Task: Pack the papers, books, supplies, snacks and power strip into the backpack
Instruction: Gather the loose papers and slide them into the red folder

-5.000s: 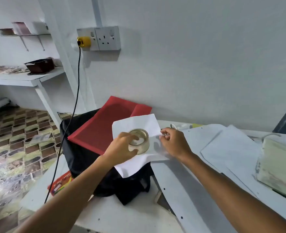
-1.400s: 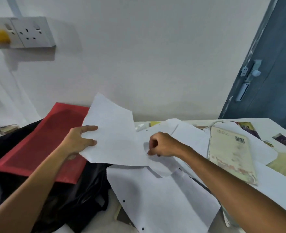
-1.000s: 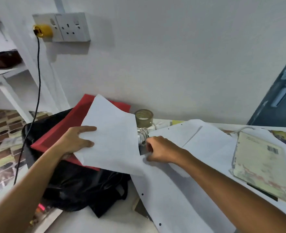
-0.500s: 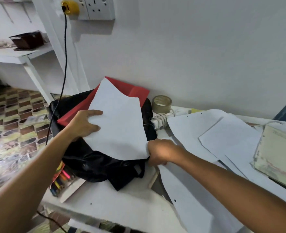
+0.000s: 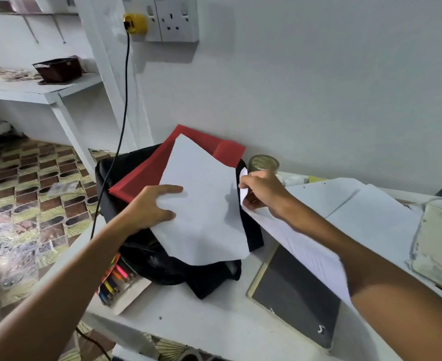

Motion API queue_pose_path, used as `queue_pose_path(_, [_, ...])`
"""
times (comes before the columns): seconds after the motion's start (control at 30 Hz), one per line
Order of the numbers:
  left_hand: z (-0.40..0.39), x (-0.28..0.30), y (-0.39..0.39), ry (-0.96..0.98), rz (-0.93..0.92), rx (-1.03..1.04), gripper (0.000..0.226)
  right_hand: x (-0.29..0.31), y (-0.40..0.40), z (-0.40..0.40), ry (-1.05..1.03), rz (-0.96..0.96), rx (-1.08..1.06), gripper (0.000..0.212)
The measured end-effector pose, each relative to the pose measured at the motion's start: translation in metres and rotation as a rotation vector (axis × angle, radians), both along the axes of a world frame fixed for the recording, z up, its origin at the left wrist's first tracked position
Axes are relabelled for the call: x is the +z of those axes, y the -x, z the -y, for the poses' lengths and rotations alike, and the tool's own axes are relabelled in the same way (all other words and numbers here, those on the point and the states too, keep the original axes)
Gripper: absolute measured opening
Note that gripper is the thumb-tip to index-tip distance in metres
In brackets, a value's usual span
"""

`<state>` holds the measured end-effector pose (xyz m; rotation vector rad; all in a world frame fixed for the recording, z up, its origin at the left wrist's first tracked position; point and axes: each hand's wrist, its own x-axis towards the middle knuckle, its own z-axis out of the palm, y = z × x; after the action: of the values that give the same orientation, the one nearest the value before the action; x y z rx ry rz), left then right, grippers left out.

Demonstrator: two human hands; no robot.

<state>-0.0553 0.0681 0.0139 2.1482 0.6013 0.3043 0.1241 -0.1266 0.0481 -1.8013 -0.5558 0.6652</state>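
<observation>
A black backpack [image 5: 162,261] lies on the white table's left end, with a red folder [image 5: 149,173] sticking out of its top. My left hand [image 5: 149,207] grips the left edge of a white sheet [image 5: 201,204] held over the backpack and folder. My right hand [image 5: 261,194] pinches the corner of a second white sheet [image 5: 305,251] that hangs lifted and curved beneath my right forearm. A roll of clear tape [image 5: 263,164] stands by the wall just behind that hand.
A box of coloured pencils [image 5: 115,280] lies beside the backpack at the table's left edge. A dark grey notebook [image 5: 292,295] sits near the front edge. More loose papers [image 5: 357,204] and a worn book [image 5: 438,246] lie to the right. A black cord [image 5: 121,131] hangs from a yellow plug.
My right hand has risen from the table toward the tape, lifting a second sheet off the dark notebook. The left hand keeps its sheet over the backpack.
</observation>
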Motion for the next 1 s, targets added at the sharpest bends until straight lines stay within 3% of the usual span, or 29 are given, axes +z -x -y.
queue_pose_path(0.33, [-0.014, 0.005, 0.016, 0.384, 0.05, 0.119, 0.049, -0.005, 0.05, -0.101, -0.104, 0.036, 0.011, 0.014])
queue_pose_path(0.4, [-0.013, 0.001, 0.015, 0.547, 0.1, 0.141, 0.032, -0.009, 0.057, -0.117, -0.094, -0.029, 0.024, 0.009])
queue_pose_path(0.47, [-0.012, -0.004, 0.013, 0.699, 0.173, 0.168, 0.038, -0.014, 0.063, -0.128, -0.07, -0.087, 0.033, 0.008])
queue_pose_path(0.53, [-0.013, -0.01, 0.01, 0.636, 0.166, 0.202, 0.069, -0.017, 0.067, -0.135, -0.067, -0.15, 0.045, 0.01])
queue_pose_path(0.6, [-0.012, -0.015, 0.008, 0.422, 0.118, 0.215, 0.094, -0.017, 0.068, -0.135, -0.085, -0.243, 0.079, 0.014])
queue_pose_path(0.7, [-0.007, -0.014, 0.006, 0.205, 0.135, 0.253, 0.102, -0.019, 0.061, -0.131, -0.112, -0.331, 0.14, 0.017])
queue_pose_path(0.77, [-0.007, -0.01, 0.005, 0.135, 0.198, 0.222, 0.1, -0.025, 0.049, -0.127, -0.079, -0.095, 0.088, 0.011])
queue_pose_path(0.87, [-0.013, -0.001, 0.004, 0.121, 0.279, 0.183, 0.072, -0.031, 0.021, -0.112, 0.078, 0.399, 0.008, 0.018])
queue_pose_path(0.93, [-0.015, 0.011, 0.002, 0.21, 0.319, 0.218, 0.057, -0.034, 0.001, -0.097, 0.126, 0.487, -0.045, 0.026])
queue_pose_path(1.0, [-0.02, 0.02, 0.0, 0.384, 0.355, 0.242, 0.052, -0.034, -0.012, -0.083, 0.128, 0.454, -0.116, 0.025])
